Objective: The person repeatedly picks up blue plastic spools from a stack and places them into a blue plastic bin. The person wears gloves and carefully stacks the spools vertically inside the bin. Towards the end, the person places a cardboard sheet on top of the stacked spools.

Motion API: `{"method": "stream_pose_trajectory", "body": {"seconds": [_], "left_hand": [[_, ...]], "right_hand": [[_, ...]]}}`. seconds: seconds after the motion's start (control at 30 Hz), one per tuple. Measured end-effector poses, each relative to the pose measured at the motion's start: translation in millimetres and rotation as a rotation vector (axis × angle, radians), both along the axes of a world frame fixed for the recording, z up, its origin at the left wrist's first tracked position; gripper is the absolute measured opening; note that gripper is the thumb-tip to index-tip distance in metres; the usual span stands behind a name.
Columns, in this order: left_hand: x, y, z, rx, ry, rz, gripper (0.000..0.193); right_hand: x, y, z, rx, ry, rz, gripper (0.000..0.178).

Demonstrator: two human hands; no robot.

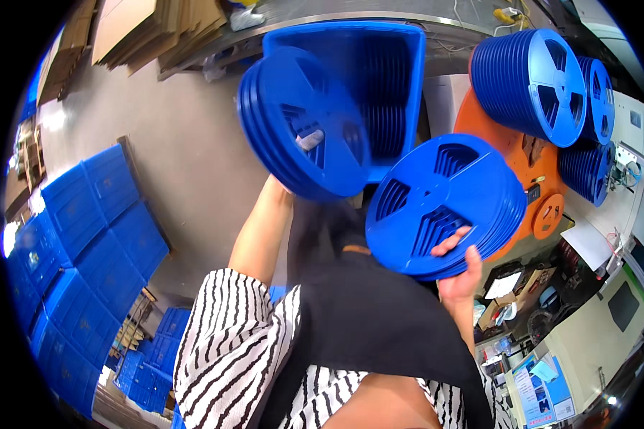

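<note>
Grey floor [182, 121]; hands [462, 277] curled, gripping blue reel stacks [459, 201]; faces upturned, axes slanting inward.

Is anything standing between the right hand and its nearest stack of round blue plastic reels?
Nothing visible: the right hand holds the stack of round blue plastic reels, with fingers inside an opening.

Hands [461, 282] partly hidden by reels [451, 199]
</note>
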State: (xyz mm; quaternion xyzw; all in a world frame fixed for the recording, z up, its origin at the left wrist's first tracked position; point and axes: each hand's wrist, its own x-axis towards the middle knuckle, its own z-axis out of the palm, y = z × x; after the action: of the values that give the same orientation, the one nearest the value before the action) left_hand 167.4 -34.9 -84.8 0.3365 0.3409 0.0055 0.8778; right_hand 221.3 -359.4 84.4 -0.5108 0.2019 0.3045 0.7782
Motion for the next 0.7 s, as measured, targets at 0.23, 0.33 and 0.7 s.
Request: {"method": "stream_pose_trajectory", "body": {"seconds": [0.23,0.33,0.7], "left_hand": [[89.2,-23.8,-161.0,-0.114,0.232,-0.047,0.046],[125.2,-27.9,-208.6,-0.153,0.295,-0.058,0.047],[148.1,-14.2,-276.7,-0.14,0.51,-0.026,0.049]], "right_hand": [[7.8,-23.9,-57.2,0.068,0.208,0.045,0.045],[13.7,-34.9,-75.8,0.09,0.234,0.069,0.046],[19.3,-39.4,-86.8,0.089,0.209,0.047,0.046]]}}
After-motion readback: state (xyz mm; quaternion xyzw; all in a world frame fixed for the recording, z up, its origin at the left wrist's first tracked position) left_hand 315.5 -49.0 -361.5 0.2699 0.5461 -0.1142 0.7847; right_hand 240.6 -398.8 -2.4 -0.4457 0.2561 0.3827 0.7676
